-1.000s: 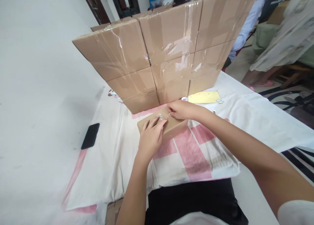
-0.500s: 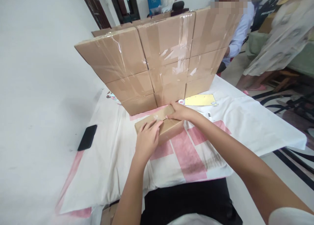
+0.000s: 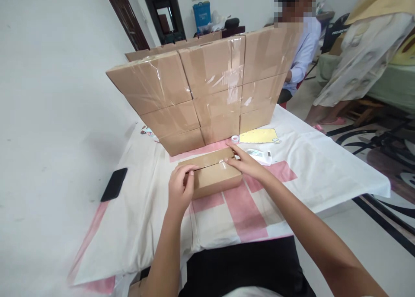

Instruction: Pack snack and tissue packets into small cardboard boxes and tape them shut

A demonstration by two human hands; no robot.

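Observation:
A small cardboard box [image 3: 216, 176] lies on the cloth in front of me, a lengthwise seam running along its top. My left hand [image 3: 180, 185] grips the box's left end, fingers bent over the top edge by the seam. At the right end, my right hand [image 3: 249, 164] holds the box with its thumb on top near the seam and its fingers reaching over the far corner. A short bit of clear tape [image 3: 223, 164] shines beside that thumb. The undersides of my fingers are hidden.
Right behind the box rises a wall of taped cardboard boxes [image 3: 216, 94]. A phone [image 3: 114, 184] lies at the left. A tape roll [image 3: 235, 138], a yellow card [image 3: 259, 135] and a white packet [image 3: 261, 156] lie to the right. Two people are beyond the table.
My left hand has slid from the middle of the box top to its left end, uncovering the seam. My right hand stays at the right end. The view has shifted slightly.

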